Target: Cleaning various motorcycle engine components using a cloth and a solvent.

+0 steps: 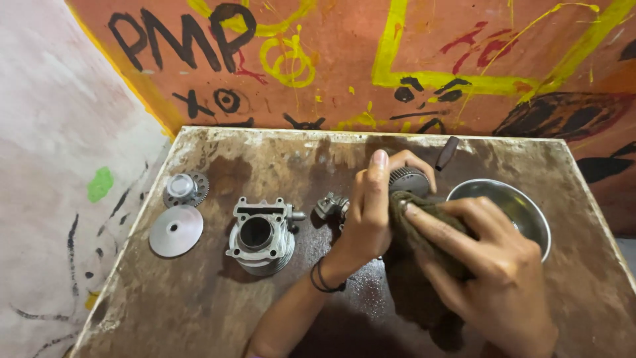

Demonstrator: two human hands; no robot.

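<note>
Head view: round toothed metal part (408, 179) is clamped in left hand (368, 212) near worktop (199, 298) back edge, w/ dark rag (417, 265) pressed on it by right hand (493, 265); wiping judged midway. Cylinder block (260, 237), disc (175, 230), gear (185, 188) lie untouched twd left edge; steel bowl (523, 205) at right.
</note>
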